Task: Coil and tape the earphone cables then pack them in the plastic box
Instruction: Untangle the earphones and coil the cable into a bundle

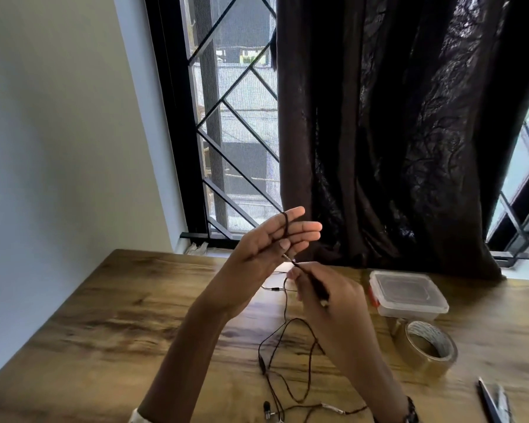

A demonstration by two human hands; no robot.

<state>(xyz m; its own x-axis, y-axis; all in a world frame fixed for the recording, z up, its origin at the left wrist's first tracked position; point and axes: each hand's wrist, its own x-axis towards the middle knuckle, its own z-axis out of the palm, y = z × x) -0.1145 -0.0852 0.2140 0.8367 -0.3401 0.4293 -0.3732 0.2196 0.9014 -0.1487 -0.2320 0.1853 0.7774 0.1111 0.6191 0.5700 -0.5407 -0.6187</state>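
Head view of a wooden table (110, 325) set below a barred window (235, 141) and a dark curtain (394, 132). The left hand (266, 248) is raised above the table, palm up, with its fingers extended and close together; a dark turn of the earphone cable (287, 346) is looped around the fingers (300, 230) near their tips. The right hand (327, 303) sits just below and to the right of it, its fingers closed in a pinch on a straight stretch of the same cable, which runs taut up toward the left palm. From the hands the rest of the cable hangs down and lies in loose, uncoiled loops on the table between the forearms, ending at the earbuds (268, 410) near the lower edge of the view. The plastic box (408, 296), clear with its lid on and a red clasp on its side, stands on the table to the right of the hands. Just in front of it lies a roll of tape (425, 349), and scissors (495, 401) are partly visible at the lower right corner.
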